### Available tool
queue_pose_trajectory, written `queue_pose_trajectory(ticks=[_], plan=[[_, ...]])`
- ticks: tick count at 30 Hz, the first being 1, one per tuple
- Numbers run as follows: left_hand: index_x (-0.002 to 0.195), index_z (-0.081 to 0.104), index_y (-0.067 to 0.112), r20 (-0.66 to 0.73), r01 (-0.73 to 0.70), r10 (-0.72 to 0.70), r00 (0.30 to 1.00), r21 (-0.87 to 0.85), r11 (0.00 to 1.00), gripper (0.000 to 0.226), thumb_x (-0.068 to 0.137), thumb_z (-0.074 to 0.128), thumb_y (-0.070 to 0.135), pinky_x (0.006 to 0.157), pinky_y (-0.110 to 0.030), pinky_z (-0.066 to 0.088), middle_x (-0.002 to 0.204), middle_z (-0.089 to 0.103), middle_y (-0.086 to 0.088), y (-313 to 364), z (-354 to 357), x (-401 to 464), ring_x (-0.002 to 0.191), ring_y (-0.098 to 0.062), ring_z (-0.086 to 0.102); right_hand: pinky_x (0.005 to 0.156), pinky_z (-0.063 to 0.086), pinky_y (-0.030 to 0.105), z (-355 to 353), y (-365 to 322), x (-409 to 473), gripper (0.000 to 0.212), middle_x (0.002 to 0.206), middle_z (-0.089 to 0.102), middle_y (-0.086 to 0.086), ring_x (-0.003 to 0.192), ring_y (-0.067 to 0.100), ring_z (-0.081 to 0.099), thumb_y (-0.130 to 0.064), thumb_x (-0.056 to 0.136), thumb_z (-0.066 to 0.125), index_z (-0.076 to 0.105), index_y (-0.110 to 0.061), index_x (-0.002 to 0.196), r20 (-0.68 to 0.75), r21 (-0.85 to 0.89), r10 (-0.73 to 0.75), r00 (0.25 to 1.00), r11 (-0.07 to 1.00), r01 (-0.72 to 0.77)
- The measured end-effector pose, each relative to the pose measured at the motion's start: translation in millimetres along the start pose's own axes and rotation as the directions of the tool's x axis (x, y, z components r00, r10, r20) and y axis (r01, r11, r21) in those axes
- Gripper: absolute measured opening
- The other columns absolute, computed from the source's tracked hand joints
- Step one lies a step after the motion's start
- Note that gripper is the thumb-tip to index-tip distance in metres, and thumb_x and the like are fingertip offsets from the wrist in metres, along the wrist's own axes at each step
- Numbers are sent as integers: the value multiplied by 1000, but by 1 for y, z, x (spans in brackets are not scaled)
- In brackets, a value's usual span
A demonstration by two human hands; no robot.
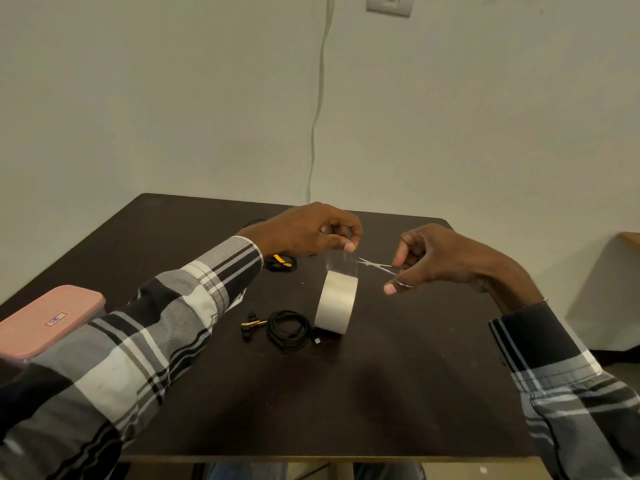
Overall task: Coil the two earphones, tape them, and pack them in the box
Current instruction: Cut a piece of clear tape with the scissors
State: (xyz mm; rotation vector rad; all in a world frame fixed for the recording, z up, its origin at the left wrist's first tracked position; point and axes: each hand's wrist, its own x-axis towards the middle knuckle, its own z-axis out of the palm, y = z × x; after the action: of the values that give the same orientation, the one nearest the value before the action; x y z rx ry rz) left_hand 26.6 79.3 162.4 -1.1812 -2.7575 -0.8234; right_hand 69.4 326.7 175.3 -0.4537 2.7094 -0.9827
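Note:
A roll of clear tape [335, 301] stands on edge in the middle of the dark table [381, 393]. My left hand [304, 232] pinches the free end of the tape strip [341, 262] and holds it stretched up from the roll. My right hand [440, 259] holds small scissors [375, 265], whose open blades point at the strip. A coiled black earphone [288, 329] with its buds and plug lies just left of the roll. A second earphone [280, 262], black with a yellow part, lies under my left hand. The pink-lidded box [48, 320] sits at the table's left edge.
A white cable [317, 109] hangs down the wall behind the table from a socket [389, 4]. A pale piece of furniture [609, 289] stands to the right of the table.

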Motion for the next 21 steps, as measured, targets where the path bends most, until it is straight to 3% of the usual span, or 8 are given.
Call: queue_pose_trajectory(ticks=[6,10,17,21], plan=[[87,60,40,2,-10,10,1000,4,1000,7,92,63,36,69,-28,39,79,62,22,0,-1,-2,78,-1,56,66,48,39,1,-5,0,47,75,69,28,61,25,59,-29,58,96,65,-4,83,-5,-5,8,1000,1000,-8],[89,61,37,4,-14,14,1000,18,1000,3,92,62,36,71,-31,42,76,60,29,0,-3,-1,78,2,54,63,49,34,2,-8,2,46,69,69,21,58,23,59,-25,59,96,65,-1,84,-14,-1,3,1000,1000,-3],[87,59,40,17,-27,26,1000,31,999,8,93,61,35,77,-35,44,75,59,35,3,-3,1,83,-4,56,69,55,40,1,-8,4,41,75,72,20,64,27,65,-19,61,94,67,2,84,-34,15,-4,999,1000,4],[87,59,39,5,-30,30,1000,14,999,8,93,61,34,74,-32,41,74,59,35,4,-3,2,82,0,55,68,55,38,1,-7,4,39,77,72,23,67,28,66,-15,62,93,67,5,83,-53,36,-9,999,999,11]])
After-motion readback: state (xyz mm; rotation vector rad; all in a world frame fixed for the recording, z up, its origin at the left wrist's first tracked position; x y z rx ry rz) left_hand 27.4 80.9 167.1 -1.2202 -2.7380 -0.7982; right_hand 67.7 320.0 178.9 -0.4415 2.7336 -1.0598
